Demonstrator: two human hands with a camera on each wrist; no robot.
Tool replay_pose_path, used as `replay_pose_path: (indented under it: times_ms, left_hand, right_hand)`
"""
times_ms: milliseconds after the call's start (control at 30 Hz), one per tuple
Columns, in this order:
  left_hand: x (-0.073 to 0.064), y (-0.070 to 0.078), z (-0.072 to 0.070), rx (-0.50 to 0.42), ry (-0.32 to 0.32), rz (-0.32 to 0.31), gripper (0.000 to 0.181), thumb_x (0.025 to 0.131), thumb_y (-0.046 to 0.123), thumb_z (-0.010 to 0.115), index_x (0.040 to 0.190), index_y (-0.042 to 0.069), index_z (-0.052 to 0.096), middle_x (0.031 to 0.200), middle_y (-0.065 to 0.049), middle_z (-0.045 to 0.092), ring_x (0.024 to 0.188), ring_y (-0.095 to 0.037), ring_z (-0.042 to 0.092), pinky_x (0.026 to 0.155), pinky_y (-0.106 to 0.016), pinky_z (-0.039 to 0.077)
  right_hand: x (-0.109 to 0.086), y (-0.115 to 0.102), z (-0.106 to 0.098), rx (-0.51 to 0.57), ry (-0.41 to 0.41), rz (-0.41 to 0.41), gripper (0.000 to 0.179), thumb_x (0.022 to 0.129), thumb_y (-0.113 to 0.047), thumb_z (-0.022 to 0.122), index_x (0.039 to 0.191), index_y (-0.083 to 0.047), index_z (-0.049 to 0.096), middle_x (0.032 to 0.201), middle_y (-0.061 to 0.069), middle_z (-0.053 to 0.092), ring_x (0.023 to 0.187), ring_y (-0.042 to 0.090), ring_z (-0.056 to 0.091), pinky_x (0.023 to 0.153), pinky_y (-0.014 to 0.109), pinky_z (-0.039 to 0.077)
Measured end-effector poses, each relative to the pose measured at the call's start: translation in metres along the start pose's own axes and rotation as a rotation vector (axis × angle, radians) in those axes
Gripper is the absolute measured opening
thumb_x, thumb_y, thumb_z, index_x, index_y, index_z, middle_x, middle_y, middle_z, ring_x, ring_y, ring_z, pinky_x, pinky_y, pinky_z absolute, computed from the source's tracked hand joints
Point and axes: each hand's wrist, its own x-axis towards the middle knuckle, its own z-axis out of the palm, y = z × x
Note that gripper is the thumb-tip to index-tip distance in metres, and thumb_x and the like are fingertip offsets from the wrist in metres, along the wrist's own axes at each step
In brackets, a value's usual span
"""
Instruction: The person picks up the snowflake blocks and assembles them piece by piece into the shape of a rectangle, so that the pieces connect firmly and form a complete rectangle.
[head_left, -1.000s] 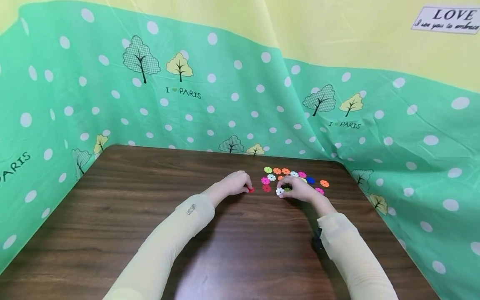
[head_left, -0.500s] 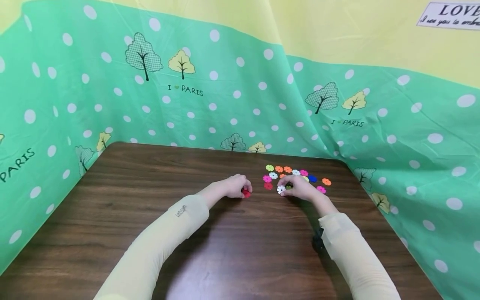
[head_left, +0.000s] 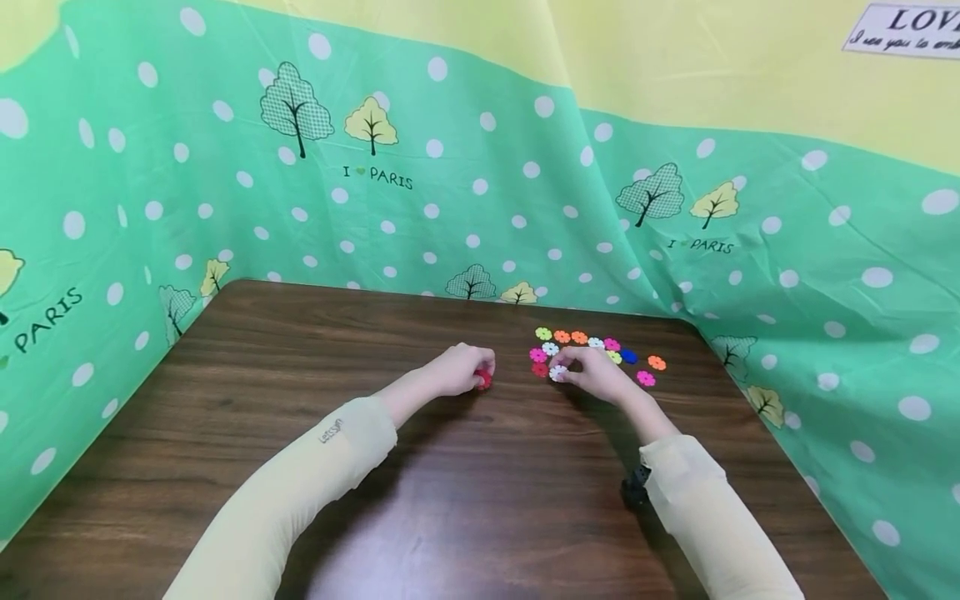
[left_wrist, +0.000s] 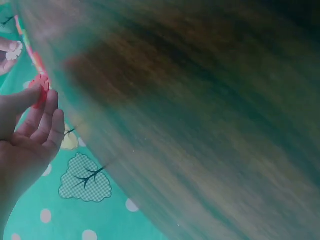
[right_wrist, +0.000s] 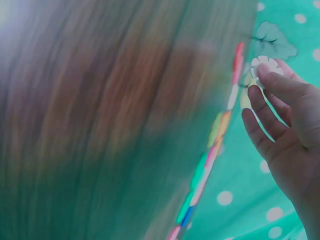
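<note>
In the head view my left hand [head_left: 459, 369] pinches a red flower-shaped plastic piece [head_left: 484, 380] between thumb and fingers, left of the group of pieces. The left wrist view shows that red flower-shaped piece [left_wrist: 40, 86] upright at the fingertips. My right hand [head_left: 596, 372] pinches a white flower-shaped piece [head_left: 557, 374] at the near side of the group. Thumb and index finger hold this white piece [right_wrist: 265, 69] in the right wrist view, the other fingers loosely bent. Beside it on the table lies another red flower piece [head_left: 540, 369].
Several flower pieces lie at the back right of the dark wooden table [head_left: 450, 483], among them a blue one [head_left: 628, 357], an orange one [head_left: 657, 362] and a pink one [head_left: 646, 378]. A green dotted curtain [head_left: 420, 200] hangs behind. A black band [head_left: 636, 487] sits at the right wrist.
My left hand has drawn slightly left with the red flower piece, away from the group. My right hand keeps its white piece and has barely moved, ending nearer the red one.
</note>
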Motion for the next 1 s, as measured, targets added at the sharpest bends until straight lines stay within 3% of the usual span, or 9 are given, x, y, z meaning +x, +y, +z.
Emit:
replay_pose_path:
  times_ms: [167,433,533,700,1000]
  left_hand:
    - [-0.011,0.004,-0.014,-0.086,0.104,-0.042,0.007,0.086,0.006,0.066,0.087,0.012,0.062,0.071,0.006,0.063,0.067,-0.009,0.056,0.068,-0.025,0.048]
    - [-0.032,0.013,-0.036,-0.323,0.241,-0.102,0.008,0.085,0.005,0.066,0.089,0.011,0.064,0.073,0.004,0.066,0.064,-0.006,0.060,0.062,-0.021,0.050]
    - [-0.042,0.018,-0.044,-0.423,0.305,-0.108,0.007,0.085,0.004,0.067,0.089,0.010,0.064,0.074,0.002,0.067,0.064,-0.008,0.063,0.061,-0.022,0.053]
    - [-0.058,0.028,-0.056,-0.503,0.407,-0.099,0.008,0.083,0.006,0.068,0.090,0.010,0.066,0.075,0.000,0.068,0.064,-0.010,0.064,0.060,-0.023,0.054]
    - [-0.083,0.042,-0.062,-0.704,0.457,-0.157,0.010,0.081,0.007,0.073,0.090,0.007,0.067,0.077,-0.006,0.071,0.064,-0.021,0.068,0.060,-0.033,0.057]
  right_hand:
    - [0.002,-0.021,-0.002,0.014,0.089,-0.041,0.016,0.083,-0.009,0.071,0.099,-0.011,0.070,0.092,0.004,0.070,0.081,0.017,0.062,0.078,0.039,0.053]
    - [0.000,-0.059,-0.003,0.094,0.218,-0.123,0.018,0.080,-0.008,0.074,0.098,-0.010,0.071,0.088,0.001,0.069,0.071,0.013,0.056,0.064,0.025,0.050]
    - [-0.002,-0.073,-0.004,0.114,0.251,-0.158,0.019,0.079,-0.008,0.074,0.098,-0.009,0.071,0.088,0.001,0.069,0.071,0.011,0.058,0.063,0.023,0.051]
    - [-0.005,-0.096,-0.003,0.147,0.286,-0.179,0.023,0.079,-0.010,0.075,0.102,-0.008,0.069,0.090,0.001,0.070,0.071,0.010,0.062,0.065,0.025,0.054]
    - [-0.008,-0.128,0.005,0.205,0.421,-0.204,0.020,0.074,-0.012,0.079,0.091,-0.012,0.069,0.083,0.000,0.071,0.066,0.007,0.062,0.061,0.024,0.053]
